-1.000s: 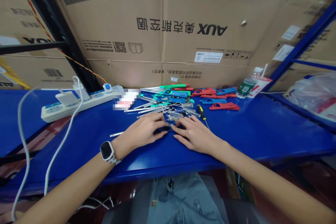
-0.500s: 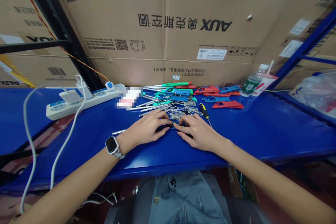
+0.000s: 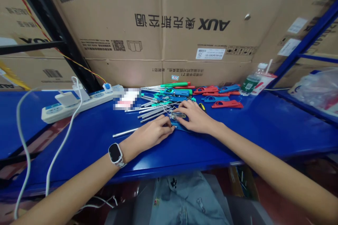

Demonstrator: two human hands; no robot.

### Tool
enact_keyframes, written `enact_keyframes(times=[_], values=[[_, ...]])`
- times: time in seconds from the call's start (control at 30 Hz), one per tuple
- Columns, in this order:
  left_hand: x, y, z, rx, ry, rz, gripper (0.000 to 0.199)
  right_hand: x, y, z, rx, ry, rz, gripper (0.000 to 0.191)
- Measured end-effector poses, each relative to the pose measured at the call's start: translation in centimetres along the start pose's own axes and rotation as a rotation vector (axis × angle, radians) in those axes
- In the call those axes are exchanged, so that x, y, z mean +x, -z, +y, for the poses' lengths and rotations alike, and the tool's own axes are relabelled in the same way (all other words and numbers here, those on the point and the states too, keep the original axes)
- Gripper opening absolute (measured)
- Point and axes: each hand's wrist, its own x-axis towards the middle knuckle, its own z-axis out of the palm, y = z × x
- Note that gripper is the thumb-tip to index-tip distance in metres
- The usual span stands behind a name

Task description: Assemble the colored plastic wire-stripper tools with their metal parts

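Note:
My left hand (image 3: pixel 158 130) is closed in a pinch on the near end of a blue plastic lighter casing (image 3: pixel 181 127), which lies low over the table. A metal tube (image 3: pixel 124 133) comes out to the left from behind that hand, apparently in line with the casing. My right hand (image 3: pixel 197 116) reaches over the pile, thumb and fingers curled about a clear plastic lighter tank (image 3: pixel 179 115) with thin wires. Its fingertips are partly hidden among the parts. More metal tubes (image 3: pixel 151 113) lie just beyond my left hand.
Behind lie green lighters (image 3: pixel 173 85), blue and red casings (image 3: pixel 227 104) and a yellow-black screwdriver (image 3: pixel 202 107), partly covered by my right hand. A water bottle (image 3: pixel 249 83) and a cup (image 3: pixel 264 82) stand at right. A white power strip (image 3: pixel 56 112) with cables lies left.
My right hand has moved away from beside my left fingers, up and forward to the clear tanks, covering most of the screwdriver. My left hand stays near the same spot.

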Motion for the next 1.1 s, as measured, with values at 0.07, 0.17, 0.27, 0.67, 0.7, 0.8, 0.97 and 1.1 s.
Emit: enact_keyframes(times=[0.07, 0.17, 0.27, 0.67, 0.7, 0.8, 0.97, 1.1], values=[[0.0, -0.1, 0.1, -0.004, 0.005, 0.008, 0.04, 1.3, 0.0, 0.2, -0.03, 0.008, -0.094, 0.02], [0.0, -0.3, 0.0, -0.014, 0.019, 0.022, 0.039, 2.4, 0.3, 0.1, -0.064, 0.005, -0.146, 0.011], [0.0, -0.3, -0.2, -0.018, 0.048, 0.024, 0.038, 2.0, 0.7, -0.3, -0.032, -0.025, -0.13, 0.007], [0.0, -0.5, 0.1, 0.101, 0.006, 0.07, 0.038, -2.0, -0.5, -1.3, -0.103, 0.068, -0.032, 0.028], [0.0, -0.6, 0.1, 0.122, -0.004, 0.077, 0.039, -2.0, -0.6, -1.4, -0.104, 0.07, -0.039, 0.03], [0.1, -0.5, -0.1, 0.169, -0.031, 0.084, 0.039, -2.0, -1.0, -1.5, -0.021, 0.056, -0.028, 0.032], [0.0, -0.4, -0.1, 0.184, -0.034, 0.065, 0.033, -2.0, -1.2, -1.6, 0.159, -0.041, 0.0, 0.021], [-0.1, -0.4, 0.2, 0.181, 0.038, 0.071, 0.029, -2.0, -1.4, -1.3, 0.202, -0.024, -0.013, 0.018]])
